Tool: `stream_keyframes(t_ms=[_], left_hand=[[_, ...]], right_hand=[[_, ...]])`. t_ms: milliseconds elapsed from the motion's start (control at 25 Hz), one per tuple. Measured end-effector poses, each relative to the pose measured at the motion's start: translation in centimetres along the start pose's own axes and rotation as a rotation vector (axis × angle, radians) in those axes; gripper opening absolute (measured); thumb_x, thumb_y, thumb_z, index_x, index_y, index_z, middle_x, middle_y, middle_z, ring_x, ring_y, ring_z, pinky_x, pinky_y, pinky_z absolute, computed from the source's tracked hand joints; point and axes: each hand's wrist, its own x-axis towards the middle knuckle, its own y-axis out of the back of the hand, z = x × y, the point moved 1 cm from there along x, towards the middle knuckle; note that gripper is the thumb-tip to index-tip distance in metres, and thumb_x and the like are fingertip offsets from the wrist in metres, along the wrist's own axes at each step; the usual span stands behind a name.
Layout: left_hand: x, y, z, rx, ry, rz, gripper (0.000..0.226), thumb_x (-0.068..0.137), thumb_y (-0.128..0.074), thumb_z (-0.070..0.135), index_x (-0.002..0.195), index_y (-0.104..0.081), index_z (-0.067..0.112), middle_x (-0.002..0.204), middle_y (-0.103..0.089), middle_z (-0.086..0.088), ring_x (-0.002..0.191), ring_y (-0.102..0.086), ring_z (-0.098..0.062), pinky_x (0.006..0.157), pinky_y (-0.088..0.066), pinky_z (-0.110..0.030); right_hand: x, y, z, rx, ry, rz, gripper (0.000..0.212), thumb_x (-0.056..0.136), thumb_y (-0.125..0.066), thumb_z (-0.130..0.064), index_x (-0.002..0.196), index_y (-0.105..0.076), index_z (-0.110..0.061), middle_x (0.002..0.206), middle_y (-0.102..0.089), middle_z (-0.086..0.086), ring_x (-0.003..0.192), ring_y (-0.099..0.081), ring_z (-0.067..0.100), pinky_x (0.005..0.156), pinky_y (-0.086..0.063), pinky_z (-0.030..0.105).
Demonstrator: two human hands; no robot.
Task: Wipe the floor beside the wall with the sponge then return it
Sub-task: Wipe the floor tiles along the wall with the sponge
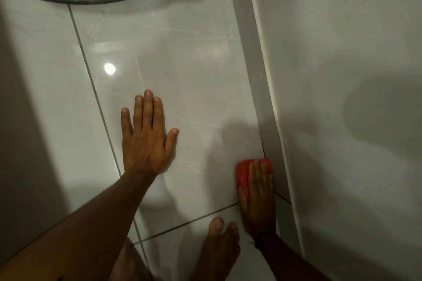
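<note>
Sponge (243,172) against wall (342,75) skirting, right hand (257,198) pressing; left hand (146,141) splayed, floor (194,75) open.

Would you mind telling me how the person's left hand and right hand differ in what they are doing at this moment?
The left hand lies flat on bare tile with fingers spread, holding nothing; the right hand presses down on the red sponge. The left hand sits out in the open floor, while the right hand works next to the grey skirting at the wall. The left hand looks like a brace, the right the working hand. Both are palm down.
</note>
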Motion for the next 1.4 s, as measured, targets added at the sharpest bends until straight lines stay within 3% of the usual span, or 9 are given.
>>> stream_keyframes(t_ms=[240, 400, 520, 680, 800, 960, 1040, 1200, 1400], left_hand=[[-0.1, 0.4, -0.2, 0.005, -0.013, -0.003, 0.085, 0.107, -0.032, 0.055, 0.172, -0.006, 0.006, 0.182, -0.002, -0.019, 0.169, 0.001, -0.035, 0.136, -0.002, -0.059], [0.0, 0.5, 0.0, -0.001, -0.006, -0.016, 0.085, 0.107, -0.033, 0.054, 0.172, -0.005, 0.006, 0.182, -0.001, -0.02, 0.169, 0.003, -0.036, 0.135, -0.003, -0.061], [0.1, 0.7, 0.2, -0.006, -0.002, -0.037, 0.085, 0.107, -0.033, 0.052, 0.172, -0.004, 0.005, 0.182, 0.0, -0.021, 0.169, 0.003, -0.037, 0.135, -0.004, -0.063], [0.3, 0.6, 1.0, -0.004, 0.046, -0.041, 0.085, 0.105, -0.032, 0.048, 0.171, -0.001, 0.004, 0.182, 0.003, -0.021, 0.168, 0.005, -0.037, 0.134, -0.004, -0.065], [0.4, 0.4, 1.3, -0.019, 0.062, -0.021, 0.084, 0.104, -0.034, 0.044, 0.171, -0.003, 0.003, 0.181, 0.002, -0.022, 0.169, 0.004, -0.038, 0.134, -0.004, -0.065], [0.4, -0.2, 1.1, -0.001, 0.053, 0.0, 0.083, 0.104, -0.032, 0.045, 0.171, -0.003, 0.004, 0.182, 0.001, -0.021, 0.169, 0.003, -0.036, 0.134, -0.005, -0.065], [0.3, -0.6, 1.0, 0.004, 0.049, 0.011, 0.084, 0.105, -0.031, 0.046, 0.171, -0.003, 0.004, 0.182, 0.0, -0.021, 0.169, 0.002, -0.036, 0.135, -0.004, -0.064], [0.3, -0.4, 0.9, 0.005, 0.049, -0.004, 0.084, 0.106, -0.029, 0.05, 0.171, -0.003, 0.004, 0.182, 0.0, -0.021, 0.169, 0.003, -0.036, 0.135, -0.004, -0.063], [-2.1, -0.4, 1.6, -0.007, 0.04, -0.029, 0.081, 0.108, -0.026, 0.047, 0.171, -0.001, 0.004, 0.182, 0.003, -0.02, 0.169, 0.004, -0.036, 0.135, -0.004, -0.063]], right_hand=[[-5.9, -0.4, 1.2, -0.067, -0.04, -0.023, 0.07, 0.111, -0.018, -0.045, 0.155, -0.035, 0.006, 0.164, -0.032, 0.025, 0.162, -0.004, 0.022, 0.127, -0.013, 0.046], [-4.1, -0.2, 0.7, -0.07, -0.027, -0.046, 0.07, 0.111, -0.017, -0.045, 0.158, -0.034, 0.004, 0.167, -0.03, 0.023, 0.157, -0.023, 0.036, 0.127, -0.016, 0.049], [1.1, 0.1, -0.9, -0.102, 0.02, -0.024, 0.068, 0.11, -0.019, -0.047, 0.161, -0.029, -0.002, 0.168, -0.031, 0.021, 0.155, -0.03, 0.04, 0.124, -0.023, 0.056], [11.7, 1.7, -3.8, -0.137, 0.114, 0.053, 0.066, 0.108, -0.033, -0.043, 0.162, -0.03, -0.007, 0.17, -0.032, 0.016, 0.158, -0.028, 0.035, 0.126, -0.028, 0.055], [18.7, 3.0, -6.6, -0.152, 0.176, 0.109, 0.068, 0.106, -0.037, -0.046, 0.163, -0.031, -0.008, 0.171, -0.031, 0.014, 0.158, -0.029, 0.032, 0.127, -0.027, 0.054], [27.1, 4.8, -9.9, -0.124, 0.212, 0.122, 0.084, 0.102, -0.034, -0.066, 0.166, -0.021, -0.014, 0.174, -0.024, 0.01, 0.161, -0.019, 0.031, 0.131, -0.013, 0.051], [28.6, 4.8, -10.5, -0.155, 0.196, 0.129, 0.08, 0.103, -0.033, -0.063, 0.166, -0.021, -0.015, 0.173, -0.026, 0.009, 0.161, -0.021, 0.031, 0.131, -0.015, 0.051], [23.2, 3.7, -8.4, -0.148, 0.197, 0.151, 0.069, 0.105, -0.039, -0.046, 0.164, -0.03, -0.011, 0.171, -0.031, 0.012, 0.159, -0.027, 0.032, 0.129, -0.023, 0.054], [6.3, 1.3, -1.6, -0.144, 0.13, 0.019, 0.071, 0.104, -0.043, -0.045, 0.163, -0.03, -0.008, 0.171, -0.028, 0.017, 0.159, -0.024, 0.037, 0.123, -0.029, 0.062]])
